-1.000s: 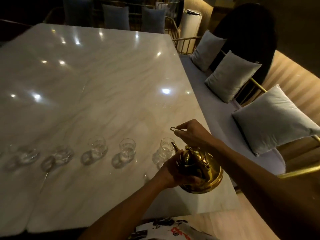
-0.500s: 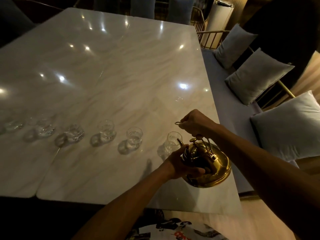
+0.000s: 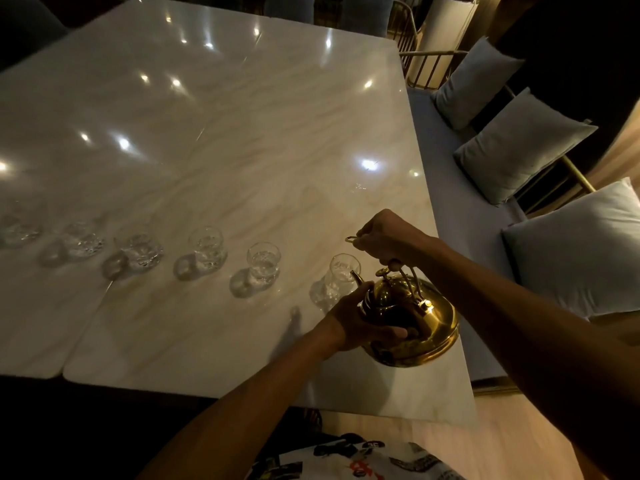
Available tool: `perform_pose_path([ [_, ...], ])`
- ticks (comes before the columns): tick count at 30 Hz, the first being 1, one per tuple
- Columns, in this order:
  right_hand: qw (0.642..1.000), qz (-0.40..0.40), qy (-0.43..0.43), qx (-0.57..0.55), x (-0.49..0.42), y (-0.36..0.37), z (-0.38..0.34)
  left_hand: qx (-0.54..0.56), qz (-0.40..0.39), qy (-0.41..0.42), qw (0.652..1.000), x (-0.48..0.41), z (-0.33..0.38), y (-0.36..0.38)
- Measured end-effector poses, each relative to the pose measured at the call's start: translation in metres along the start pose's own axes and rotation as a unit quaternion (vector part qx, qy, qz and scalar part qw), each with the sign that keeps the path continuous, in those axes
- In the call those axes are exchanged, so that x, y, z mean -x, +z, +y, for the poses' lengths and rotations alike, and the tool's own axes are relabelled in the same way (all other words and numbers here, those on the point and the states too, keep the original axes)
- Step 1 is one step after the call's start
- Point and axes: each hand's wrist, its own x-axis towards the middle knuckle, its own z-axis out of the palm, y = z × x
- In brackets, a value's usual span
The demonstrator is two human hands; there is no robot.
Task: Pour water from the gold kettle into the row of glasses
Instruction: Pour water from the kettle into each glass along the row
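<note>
The gold kettle (image 3: pixel 420 323) hangs tilted over the table's right front corner, its spout (image 3: pixel 356 277) at the rim of the rightmost glass (image 3: pixel 341 273). My right hand (image 3: pixel 391 237) grips the kettle's top handle from above. My left hand (image 3: pixel 360 320) cups the kettle's body from the left side. A row of several clear glasses runs leftward across the marble table (image 3: pixel 242 150), among them one glass (image 3: pixel 263 263) just left of the spout and another glass (image 3: pixel 206 247) further along. The far-left glasses are dim and blurred.
A seam (image 3: pixel 104 292) splits the tabletop near its front left. Right of the table runs a grey bench (image 3: pixel 460 209) with three pillows, one pillow (image 3: pixel 581 251) close to my right arm. A gold-railed chair (image 3: pixel 408 39) stands at the back right.
The view has swung so the whole row of glasses shows further right. Both hands keep their hold on the kettle, its spout still at the rightmost glass.
</note>
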Motion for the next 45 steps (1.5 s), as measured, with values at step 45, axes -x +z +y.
perform_pose_path([
  [45, 0.999, -0.014, -0.012, 0.028, -0.013, -0.002, 0.0, 0.006, 0.033, 0.014, 0.999, -0.006, 0.003, 0.004],
])
